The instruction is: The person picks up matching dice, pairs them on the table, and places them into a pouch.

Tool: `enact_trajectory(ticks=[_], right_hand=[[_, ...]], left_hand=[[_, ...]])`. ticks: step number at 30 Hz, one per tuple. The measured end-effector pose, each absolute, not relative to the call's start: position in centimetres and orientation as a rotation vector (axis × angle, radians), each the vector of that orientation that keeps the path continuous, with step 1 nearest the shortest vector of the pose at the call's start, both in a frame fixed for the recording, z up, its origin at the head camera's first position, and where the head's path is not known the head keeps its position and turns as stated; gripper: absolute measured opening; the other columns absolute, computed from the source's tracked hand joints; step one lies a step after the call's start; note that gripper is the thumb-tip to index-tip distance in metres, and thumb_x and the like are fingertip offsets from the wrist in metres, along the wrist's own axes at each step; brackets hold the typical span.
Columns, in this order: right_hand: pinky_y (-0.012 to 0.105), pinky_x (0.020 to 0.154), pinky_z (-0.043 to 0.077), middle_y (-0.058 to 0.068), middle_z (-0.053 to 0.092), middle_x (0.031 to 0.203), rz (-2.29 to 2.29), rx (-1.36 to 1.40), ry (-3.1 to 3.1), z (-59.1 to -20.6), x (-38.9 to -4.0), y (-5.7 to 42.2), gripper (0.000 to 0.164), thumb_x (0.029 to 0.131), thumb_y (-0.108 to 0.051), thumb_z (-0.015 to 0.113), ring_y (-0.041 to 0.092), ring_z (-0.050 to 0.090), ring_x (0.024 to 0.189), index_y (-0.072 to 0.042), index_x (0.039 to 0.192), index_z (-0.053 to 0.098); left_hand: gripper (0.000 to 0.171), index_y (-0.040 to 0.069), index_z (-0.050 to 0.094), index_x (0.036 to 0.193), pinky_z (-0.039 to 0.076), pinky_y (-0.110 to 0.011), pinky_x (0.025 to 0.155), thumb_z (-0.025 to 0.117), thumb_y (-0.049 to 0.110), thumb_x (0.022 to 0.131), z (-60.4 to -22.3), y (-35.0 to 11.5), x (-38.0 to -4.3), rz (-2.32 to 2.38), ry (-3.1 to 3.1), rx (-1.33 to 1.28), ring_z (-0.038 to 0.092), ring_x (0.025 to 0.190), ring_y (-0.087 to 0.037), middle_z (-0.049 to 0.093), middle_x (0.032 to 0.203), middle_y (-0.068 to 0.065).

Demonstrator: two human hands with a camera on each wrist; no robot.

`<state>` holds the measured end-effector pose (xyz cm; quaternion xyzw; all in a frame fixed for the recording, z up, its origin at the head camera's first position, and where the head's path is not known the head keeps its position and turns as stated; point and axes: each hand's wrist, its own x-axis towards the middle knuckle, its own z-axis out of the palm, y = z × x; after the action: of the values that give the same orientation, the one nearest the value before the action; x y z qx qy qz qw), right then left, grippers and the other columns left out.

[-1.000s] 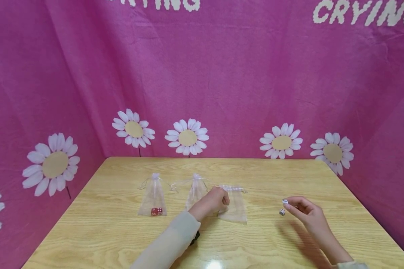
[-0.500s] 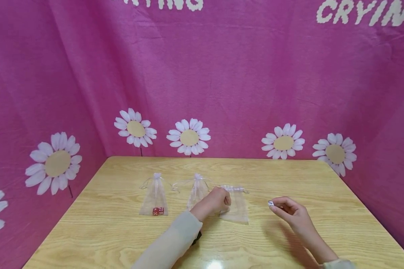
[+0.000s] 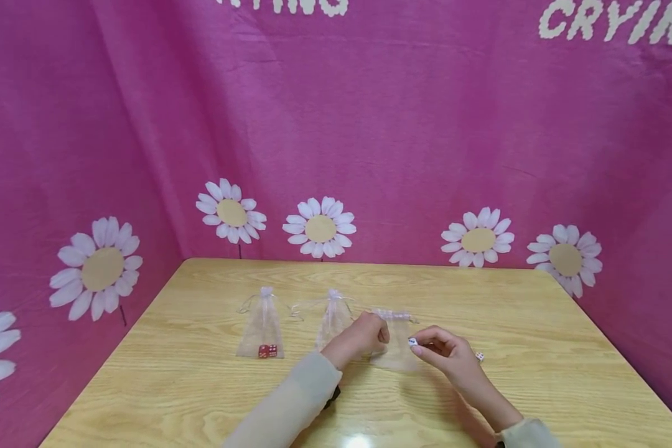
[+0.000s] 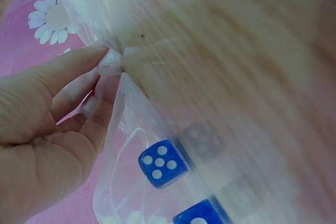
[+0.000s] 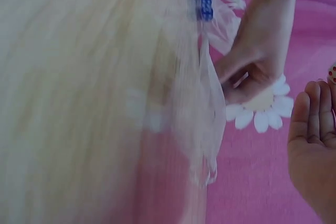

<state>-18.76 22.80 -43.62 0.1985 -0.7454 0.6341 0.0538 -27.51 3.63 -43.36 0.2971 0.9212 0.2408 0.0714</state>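
My left hand (image 3: 364, 339) pinches the near-left side of a sheer white organza drawstring bag (image 3: 400, 348), the rightmost of three. In the left wrist view, its thumb and fingertips gather the thin fabric. Just right of that bag, my right hand (image 3: 456, 361) holds a small white die (image 3: 413, 341) between thumb and fingertips; red dots show on this die (image 5: 332, 72) at the right wrist view's edge. A second white die (image 3: 479, 356) lies on the table beyond the right hand, partly covered by it.
A drawstring bag (image 3: 260, 323) with red dice (image 3: 267, 351) lies at left. The middle bag (image 3: 331, 314) is partly behind the left forearm; blue dice (image 4: 163, 163) show through fabric in the left wrist view. The wooden table (image 3: 201, 398) meets a pink daisy-print cloth (image 3: 392, 155).
My right hand has carried the white die leftward from beside the other white die to the rightmost bag. The left hand keeps its pinch on the bag; the head view has shifted slightly.
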Motion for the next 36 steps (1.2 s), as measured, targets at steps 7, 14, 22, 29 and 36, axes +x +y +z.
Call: enact_trajectory(ticks=[7, 14, 22, 29, 36], right_hand=[[0.019, 0.076, 0.053, -0.014, 0.067, 0.098, 1.912, 0.646, -2.325, -43.6, -19.1, 21.1, 0.019, 0.094, -0.005, 0.063, -0.002, 0.062, 0.089, 0.008, 0.107, 0.063], [0.022, 0.079, 0.053, -0.01, 0.067, 0.097, 1.817, 0.709, -2.409, -43.6, -18.9, 20.8, 0.012, 0.092, -0.007, 0.065, 0.0, 0.062, 0.09, -0.002, 0.102, 0.067], [0.024, 0.075, 0.054, 0.003, 0.067, 0.092, 1.535, 1.082, -2.403, -44.2, -18.2, 19.8, 0.01, 0.088, -0.008, 0.07, 0.004, 0.062, 0.084, -0.014, 0.096, 0.068], [0.024, 0.073, 0.055, 0.001, 0.067, 0.089, 1.313, 1.28, -2.554, -44.4, -17.3, 19.2, 0.006, 0.089, -0.017, 0.071, 0.004, 0.062, 0.082, -0.015, 0.093, 0.067], [0.018, 0.075, 0.052, -0.007, 0.066, 0.087, 1.111, 1.398, -2.643, -44.4, -17.0, 18.6, 0.006, 0.087, -0.02, 0.074, -0.004, 0.057, 0.085, -0.017, 0.088, 0.068]], left_hand=[[0.009, 0.004, 0.072, 0.082, 0.043, -0.012, 0.066, 0.079, 0.001, 0.078, -43.4, 3.6, -27.6, 0.746, 2.772, 0.915, 0.051, 0.07, -0.003, 0.068, 0.08, -0.002], [0.005, 0.003, 0.073, 0.084, 0.045, -0.013, 0.066, 0.076, 0.001, 0.081, -43.4, 3.7, -27.7, 0.725, 2.772, 0.895, 0.054, 0.073, -0.005, 0.07, 0.083, -0.003], [0.005, 0.004, 0.075, 0.087, 0.046, -0.014, 0.067, 0.076, 0.004, 0.082, -43.4, 3.7, -27.7, 0.705, 2.772, 0.896, 0.059, 0.078, -0.007, 0.072, 0.088, -0.004], [0.007, 0.004, 0.075, 0.089, 0.048, -0.015, 0.069, 0.077, 0.003, 0.082, -43.3, 3.6, -27.6, 0.739, 2.755, 0.871, 0.063, 0.082, -0.009, 0.073, 0.092, -0.005], [0.007, 0.003, 0.074, 0.087, 0.045, -0.013, 0.068, 0.077, 0.002, 0.081, -43.3, 3.6, -27.6, 0.738, 2.753, 0.89, 0.058, 0.078, -0.006, 0.073, 0.089, -0.005]])
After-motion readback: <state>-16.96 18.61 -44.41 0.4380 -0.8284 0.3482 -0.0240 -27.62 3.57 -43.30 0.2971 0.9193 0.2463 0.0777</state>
